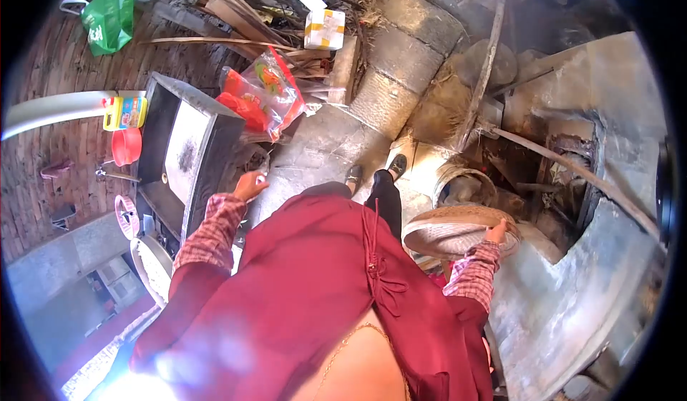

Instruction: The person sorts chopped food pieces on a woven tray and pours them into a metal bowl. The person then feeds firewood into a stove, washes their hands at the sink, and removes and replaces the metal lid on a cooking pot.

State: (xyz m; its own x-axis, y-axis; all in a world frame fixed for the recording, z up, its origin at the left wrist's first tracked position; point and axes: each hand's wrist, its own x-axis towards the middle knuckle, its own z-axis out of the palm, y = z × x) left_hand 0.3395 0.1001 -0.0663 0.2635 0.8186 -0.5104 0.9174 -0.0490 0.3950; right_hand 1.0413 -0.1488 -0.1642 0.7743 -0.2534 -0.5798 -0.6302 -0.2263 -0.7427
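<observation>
the right hand is closed on the edge of the woven tray, beside the red clothes. it looks light and stiff; the edge seems best. the left hand half curls; cannot tell if it's empty.

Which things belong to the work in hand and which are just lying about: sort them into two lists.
Work in hand, it seems:
woven basket, held by the right hand

Apparently just lying about:
green bag
white-and-yellow box
red-and-clear plastic bag
yellow container
red bowl

Whether the left hand holds anything is unclear.
</observation>
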